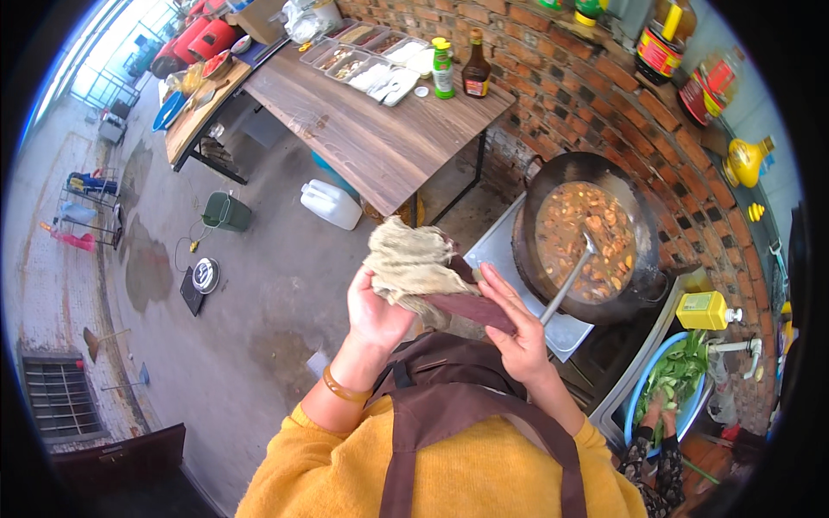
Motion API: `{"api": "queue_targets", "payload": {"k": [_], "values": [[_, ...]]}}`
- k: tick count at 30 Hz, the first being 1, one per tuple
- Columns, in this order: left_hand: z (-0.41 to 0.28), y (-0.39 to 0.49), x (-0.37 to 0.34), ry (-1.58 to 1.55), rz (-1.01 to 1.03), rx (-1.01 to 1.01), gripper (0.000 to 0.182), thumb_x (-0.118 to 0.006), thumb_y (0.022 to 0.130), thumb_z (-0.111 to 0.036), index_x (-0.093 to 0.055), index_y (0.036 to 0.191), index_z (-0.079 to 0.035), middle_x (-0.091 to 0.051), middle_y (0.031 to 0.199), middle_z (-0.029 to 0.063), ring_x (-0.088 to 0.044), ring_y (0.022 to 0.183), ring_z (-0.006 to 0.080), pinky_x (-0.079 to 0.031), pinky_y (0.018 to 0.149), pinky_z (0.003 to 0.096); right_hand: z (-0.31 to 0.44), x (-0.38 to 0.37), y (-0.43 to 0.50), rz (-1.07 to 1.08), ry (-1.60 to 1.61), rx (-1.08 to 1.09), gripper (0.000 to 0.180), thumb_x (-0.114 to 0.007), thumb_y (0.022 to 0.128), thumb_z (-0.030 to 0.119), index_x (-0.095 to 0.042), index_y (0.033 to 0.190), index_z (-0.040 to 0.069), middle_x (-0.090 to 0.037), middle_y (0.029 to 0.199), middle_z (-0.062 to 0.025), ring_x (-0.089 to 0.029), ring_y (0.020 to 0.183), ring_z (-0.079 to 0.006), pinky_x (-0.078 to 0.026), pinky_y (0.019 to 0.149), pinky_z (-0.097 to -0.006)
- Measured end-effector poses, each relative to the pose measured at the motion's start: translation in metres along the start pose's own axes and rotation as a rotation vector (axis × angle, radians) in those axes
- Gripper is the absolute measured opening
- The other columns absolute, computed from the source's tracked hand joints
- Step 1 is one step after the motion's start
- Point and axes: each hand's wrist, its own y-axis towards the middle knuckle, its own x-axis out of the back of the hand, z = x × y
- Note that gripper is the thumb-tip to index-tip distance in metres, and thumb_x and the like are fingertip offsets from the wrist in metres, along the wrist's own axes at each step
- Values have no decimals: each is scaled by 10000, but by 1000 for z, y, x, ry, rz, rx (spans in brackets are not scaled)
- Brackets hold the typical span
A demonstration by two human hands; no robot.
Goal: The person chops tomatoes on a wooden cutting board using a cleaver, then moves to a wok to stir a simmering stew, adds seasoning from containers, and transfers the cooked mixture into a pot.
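My left hand (379,311) supports a crumpled beige cloth (414,259) from below and its left side. Against the cloth's right side lies a dark maroon piece of fabric (473,309), with my right hand (515,324) holding its edge between thumb and fingers. Both cloths are in front of my brown apron (447,414). To the right, a large black wok (638,259) holds a brown stew with chunks (583,239). A metal ladle (570,278) rests in the stew, its handle reaching down beside my right hand.
Ahead stands a wooden table (388,149) with trays of ingredients (369,74), a green bottle (443,71) and a brown sauce bottle (476,68). A white plastic jug (331,204) lies on the floor. At lower right, another person's hands touch leafy greens (677,369) in a blue basin (635,395).
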Motion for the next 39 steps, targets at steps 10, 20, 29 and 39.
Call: {"api": "queue_targets", "payload": {"k": [10,20,29,39], "values": [[-177,30,84,275,33,-110,460,-367,989,-289,-499,1332,-12,-526,1372,136,-483,1275,290,-339,1114,455,-29,-8,-18,-629,893,-411,563,-618,919,249,-423,1357,-47,-555,1296,-156,-555,1183,-261,-426,1020,-406],[-117,170,118,416,-97,217,497,-393,986,-330,-471,1360,-13,-485,1413,151,-440,1319,313,-319,1135,476,-45,176,-167,-1330,525,-348,668,-595,763,41,-395,1399,1,-554,1281,-141,-549,1179,-287,-420,1038,-418],[19,354,107,845,-147,297,453,-402,973,-270,-472,1342,-16,-542,1338,141,-503,1246,288,-388,1074,455,-191,340,-210,-1421,272,-663,489,-503,809,25,-512,1298,24,-624,1099,-88,-627,939,-206,-515,850,-327],[141,388,87,1093,133,137,337,-444,978,-227,-594,1175,1,-618,1191,87,-554,1115,177,-383,1021,312,-242,335,-183,-1519,267,-517,362,-554,986,308,-580,1204,20,-643,1110,-45,-609,978,-138,-465,900,-287]]}}
